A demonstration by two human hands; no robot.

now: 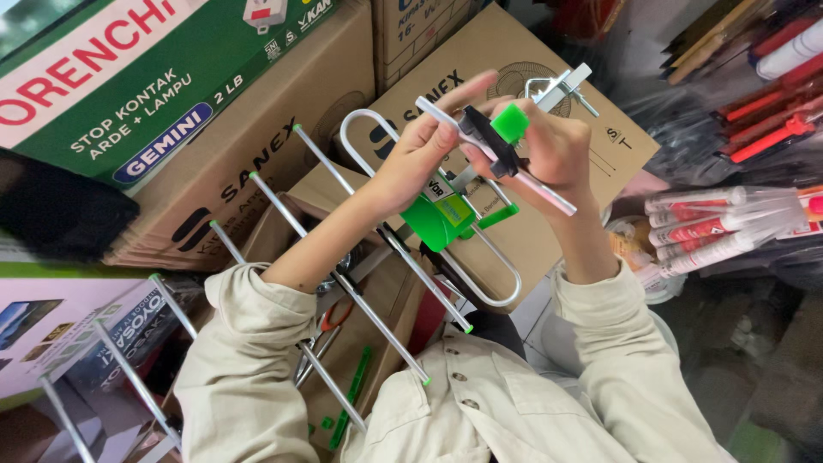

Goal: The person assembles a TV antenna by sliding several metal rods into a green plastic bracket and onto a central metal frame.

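Observation:
I hold a TV antenna up in front of me; it has a long boom, several thin silver cross rods with green tips and a green plastic box at its middle. My left hand pinches one silver rod near its upper end. My right hand grips the same rod at a black clamp with a green cap. A silver loop element curves below the hands.
Brown cardboard boxes and a green and white box are stacked behind the antenna. Tubes of sealant lie at the right. Pliers with red handles and loose green parts lie on cardboard below.

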